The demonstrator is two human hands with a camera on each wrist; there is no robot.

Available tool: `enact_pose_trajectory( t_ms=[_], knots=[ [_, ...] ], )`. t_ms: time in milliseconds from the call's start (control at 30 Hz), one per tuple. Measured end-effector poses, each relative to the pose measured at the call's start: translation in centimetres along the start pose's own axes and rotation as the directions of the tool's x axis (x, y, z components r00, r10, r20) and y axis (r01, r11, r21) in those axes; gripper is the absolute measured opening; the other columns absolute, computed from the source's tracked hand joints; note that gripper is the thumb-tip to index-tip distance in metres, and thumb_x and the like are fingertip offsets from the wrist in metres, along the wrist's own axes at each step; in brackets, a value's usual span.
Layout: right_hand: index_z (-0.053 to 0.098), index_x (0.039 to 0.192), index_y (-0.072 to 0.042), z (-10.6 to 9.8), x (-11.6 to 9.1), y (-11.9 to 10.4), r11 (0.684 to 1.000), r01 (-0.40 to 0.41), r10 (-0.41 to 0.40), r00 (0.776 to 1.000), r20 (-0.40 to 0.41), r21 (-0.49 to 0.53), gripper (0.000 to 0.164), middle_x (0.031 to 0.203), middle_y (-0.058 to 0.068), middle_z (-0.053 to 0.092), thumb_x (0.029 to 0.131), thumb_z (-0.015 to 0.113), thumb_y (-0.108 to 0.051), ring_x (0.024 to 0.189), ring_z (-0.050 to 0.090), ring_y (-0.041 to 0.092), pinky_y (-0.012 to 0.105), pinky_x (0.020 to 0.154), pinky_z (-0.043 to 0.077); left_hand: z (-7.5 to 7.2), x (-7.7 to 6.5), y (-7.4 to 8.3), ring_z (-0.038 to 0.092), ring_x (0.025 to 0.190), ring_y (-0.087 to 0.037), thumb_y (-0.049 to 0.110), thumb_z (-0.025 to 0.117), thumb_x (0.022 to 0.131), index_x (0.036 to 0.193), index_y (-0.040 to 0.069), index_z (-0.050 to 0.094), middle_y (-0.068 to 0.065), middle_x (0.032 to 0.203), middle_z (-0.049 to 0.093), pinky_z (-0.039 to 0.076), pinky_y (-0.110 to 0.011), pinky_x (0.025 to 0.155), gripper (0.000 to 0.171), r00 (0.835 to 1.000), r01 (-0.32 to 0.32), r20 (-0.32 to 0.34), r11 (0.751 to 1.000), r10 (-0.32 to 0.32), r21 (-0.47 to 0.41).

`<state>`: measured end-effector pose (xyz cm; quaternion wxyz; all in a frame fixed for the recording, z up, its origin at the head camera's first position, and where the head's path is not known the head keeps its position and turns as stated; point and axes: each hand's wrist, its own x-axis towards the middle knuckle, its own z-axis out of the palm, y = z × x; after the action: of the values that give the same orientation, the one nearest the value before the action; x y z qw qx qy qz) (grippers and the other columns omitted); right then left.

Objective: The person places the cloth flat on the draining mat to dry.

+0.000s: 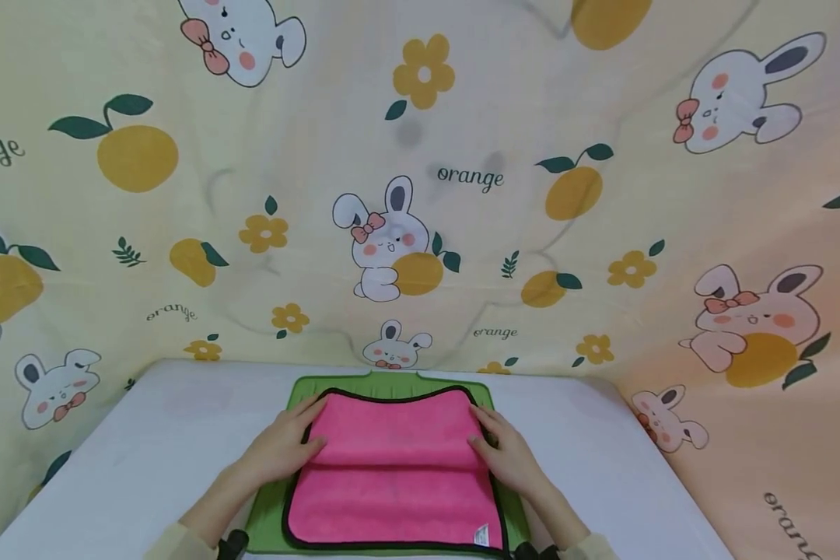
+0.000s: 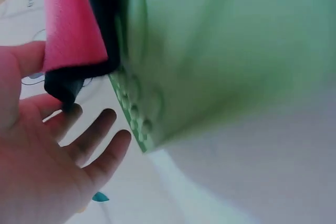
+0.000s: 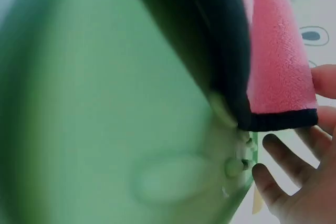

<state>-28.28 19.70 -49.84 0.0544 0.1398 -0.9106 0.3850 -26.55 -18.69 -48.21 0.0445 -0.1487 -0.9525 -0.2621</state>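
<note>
A pink cloth with a black border lies over a green board, a crease running across its middle. At its lower right corner is a small white tag. My left hand pinches the cloth's upper left edge between thumb and fingers, with the other fingers spread in the left wrist view. On the opposite side my right hand pinches the upper right edge. Both wrist views show the held edges raised beside the board, which has small bumps near one end. The cloth covers most of the board.
The board rests on a white table that narrows toward the back. Behind and around the table hangs a pale yellow sheet printed with rabbits, oranges and flowers. Dark wrist mounts sit at both wrists.
</note>
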Motion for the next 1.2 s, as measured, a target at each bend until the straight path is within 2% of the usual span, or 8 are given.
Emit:
enact_pose_trajectory(
  t_ms=[133,300,600,767,933,1200],
  knots=[
    [0.041,0.144,-0.013,-0.3,0.6,0.2,0.998,0.053,-0.052,0.998,0.027,-0.046,0.056,0.149,0.013,0.035,0.093,0.061,-0.023,0.137,0.031,0.036,0.056,0.107,0.029,-0.7,0.4,-0.1,0.038,0.127,-0.050,0.028,0.064,0.089,0.147,0.009,0.033,-0.013,0.153,0.028,0.042,-0.063,0.090,0.069,1.000,-0.006,0.007,0.999,0.006,0.049],
    [0.037,0.146,-0.010,-0.6,1.6,0.8,0.986,0.125,-0.118,0.991,0.064,-0.112,0.060,0.149,0.014,0.034,0.093,0.060,-0.026,0.134,0.031,0.039,0.058,0.105,0.029,-1.0,1.2,-0.6,0.042,0.123,-0.045,0.031,0.062,0.090,0.149,0.009,0.029,-0.012,0.154,0.026,0.044,-0.061,0.085,0.071,1.000,-0.014,0.024,0.997,0.012,0.081],
    [0.038,0.145,-0.011,-0.4,3.0,1.8,0.965,0.108,-0.077,0.988,0.136,-0.237,0.062,0.149,0.013,0.035,0.092,0.059,-0.035,0.129,0.034,0.040,0.058,0.100,0.034,-0.4,2.8,-2.3,0.038,0.124,-0.049,0.030,0.057,0.093,0.147,0.005,0.031,-0.014,0.154,0.026,0.041,-0.064,0.089,0.065,0.996,-0.076,0.057,0.989,0.070,0.124],
    [0.040,0.144,-0.009,-0.6,3.1,1.8,0.958,0.096,-0.053,0.985,0.161,-0.270,0.062,0.148,0.013,0.037,0.091,0.061,-0.032,0.128,0.034,0.042,0.064,0.096,0.032,0.0,3.6,-3.0,0.037,0.127,-0.046,0.034,0.054,0.095,0.148,0.007,0.031,-0.012,0.155,0.024,0.037,-0.066,0.091,0.064,0.994,-0.070,0.089,0.982,0.055,0.175],
    [0.041,0.143,-0.009,-0.6,3.2,1.9,0.945,0.100,-0.043,0.982,0.184,-0.312,0.061,0.147,0.014,0.038,0.090,0.061,-0.031,0.127,0.035,0.043,0.065,0.096,0.033,0.3,4.2,-3.3,0.037,0.128,-0.043,0.036,0.053,0.095,0.147,0.008,0.033,-0.010,0.154,0.026,0.035,-0.065,0.093,0.063,0.993,-0.062,0.116,0.973,0.037,0.223],
    [0.043,0.142,-0.008,-0.4,3.5,1.8,0.915,0.109,-0.023,0.975,0.220,-0.387,0.060,0.148,0.013,0.038,0.091,0.059,-0.034,0.128,0.033,0.045,0.066,0.094,0.034,0.5,4.6,-3.6,0.031,0.131,-0.042,0.040,0.050,0.096,0.148,0.010,0.031,-0.013,0.153,0.028,0.026,-0.066,0.098,0.064,0.984,-0.015,0.176,0.960,-0.036,0.281]
  ],
)
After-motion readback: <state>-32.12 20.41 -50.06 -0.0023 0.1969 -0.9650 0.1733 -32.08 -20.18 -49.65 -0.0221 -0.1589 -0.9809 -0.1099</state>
